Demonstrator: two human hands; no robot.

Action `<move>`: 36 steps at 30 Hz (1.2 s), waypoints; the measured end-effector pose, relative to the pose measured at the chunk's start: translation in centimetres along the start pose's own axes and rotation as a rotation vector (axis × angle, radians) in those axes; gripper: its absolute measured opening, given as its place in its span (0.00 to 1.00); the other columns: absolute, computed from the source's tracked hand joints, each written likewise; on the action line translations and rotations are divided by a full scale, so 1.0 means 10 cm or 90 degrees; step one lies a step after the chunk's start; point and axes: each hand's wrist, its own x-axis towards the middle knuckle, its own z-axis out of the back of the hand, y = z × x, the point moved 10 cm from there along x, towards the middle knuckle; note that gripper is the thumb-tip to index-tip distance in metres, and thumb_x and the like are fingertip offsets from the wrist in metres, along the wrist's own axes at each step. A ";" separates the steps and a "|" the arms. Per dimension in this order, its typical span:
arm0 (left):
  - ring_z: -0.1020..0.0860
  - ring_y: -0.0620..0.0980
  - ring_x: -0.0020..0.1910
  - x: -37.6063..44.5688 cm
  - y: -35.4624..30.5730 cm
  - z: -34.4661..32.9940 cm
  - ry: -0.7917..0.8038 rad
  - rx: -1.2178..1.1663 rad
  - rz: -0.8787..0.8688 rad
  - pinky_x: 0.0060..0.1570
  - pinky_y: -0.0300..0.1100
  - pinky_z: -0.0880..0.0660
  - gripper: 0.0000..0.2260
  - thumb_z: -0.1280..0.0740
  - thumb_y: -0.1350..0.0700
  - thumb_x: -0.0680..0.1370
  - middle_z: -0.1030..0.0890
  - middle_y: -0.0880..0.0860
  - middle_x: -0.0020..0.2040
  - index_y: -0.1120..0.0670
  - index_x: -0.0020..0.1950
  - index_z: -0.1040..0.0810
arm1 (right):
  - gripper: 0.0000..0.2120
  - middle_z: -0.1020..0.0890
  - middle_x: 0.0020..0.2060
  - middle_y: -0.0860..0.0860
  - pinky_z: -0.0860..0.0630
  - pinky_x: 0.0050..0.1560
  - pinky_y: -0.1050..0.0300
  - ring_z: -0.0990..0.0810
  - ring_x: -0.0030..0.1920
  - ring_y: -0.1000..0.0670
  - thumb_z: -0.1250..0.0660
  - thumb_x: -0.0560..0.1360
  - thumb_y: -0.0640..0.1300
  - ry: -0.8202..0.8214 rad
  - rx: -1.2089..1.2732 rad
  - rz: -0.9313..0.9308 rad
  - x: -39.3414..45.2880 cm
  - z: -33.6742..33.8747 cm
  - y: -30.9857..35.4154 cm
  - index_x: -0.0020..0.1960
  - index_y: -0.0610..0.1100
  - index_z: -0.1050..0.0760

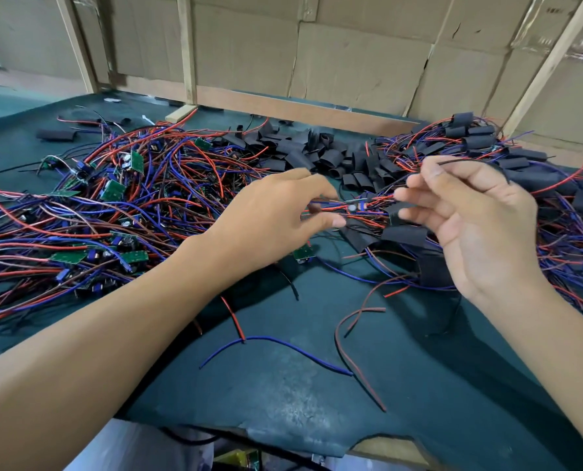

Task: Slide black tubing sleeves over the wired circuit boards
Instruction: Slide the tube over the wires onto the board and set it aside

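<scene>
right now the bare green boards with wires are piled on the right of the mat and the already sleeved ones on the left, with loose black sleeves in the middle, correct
Not quite: the sides are swapped. The head view shows the bare green boards piled on the left of the mat and the sleeved ones on the right. The loose black sleeves do lie in the middle, beyond the hands.

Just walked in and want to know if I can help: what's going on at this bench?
A person is sleeving wired circuit boards. The left hand pinches one small board by its red and blue wires, while the right hand holds a thin black wire and touches a black sleeve at the board's end. Bare boards lie heaped on the left, loose sleeves in the middle, sleeved ones at the right.
</scene>
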 end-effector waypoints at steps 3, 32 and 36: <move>0.22 0.52 0.46 -0.01 -0.01 0.02 -0.005 0.028 -0.012 0.46 0.52 0.24 0.12 0.37 0.45 0.83 0.19 0.49 0.45 0.50 0.55 0.18 | 0.15 0.15 0.38 0.44 0.19 0.38 0.53 0.14 0.38 0.42 0.30 0.78 0.35 -0.092 0.046 -0.009 0.05 0.21 0.01 0.63 0.42 0.26; 0.22 0.54 0.40 -0.11 -0.33 0.42 -0.217 0.068 -0.171 0.34 0.53 0.25 0.11 0.36 0.50 0.84 0.21 0.52 0.44 0.53 0.56 0.16 | 0.12 0.27 0.28 0.48 0.36 0.33 0.61 0.33 0.28 0.51 0.27 0.76 0.53 0.288 -0.489 0.206 -0.22 -0.38 0.16 0.57 0.51 0.17; 0.21 0.53 0.41 -0.09 -0.18 0.48 -0.236 0.087 -0.119 0.36 0.54 0.24 0.12 0.38 0.48 0.84 0.20 0.51 0.46 0.50 0.58 0.17 | 0.07 0.20 0.30 0.42 0.30 0.33 0.47 0.26 0.30 0.41 0.30 0.76 0.54 0.244 -0.557 0.259 -0.22 -0.33 0.26 0.50 0.53 0.16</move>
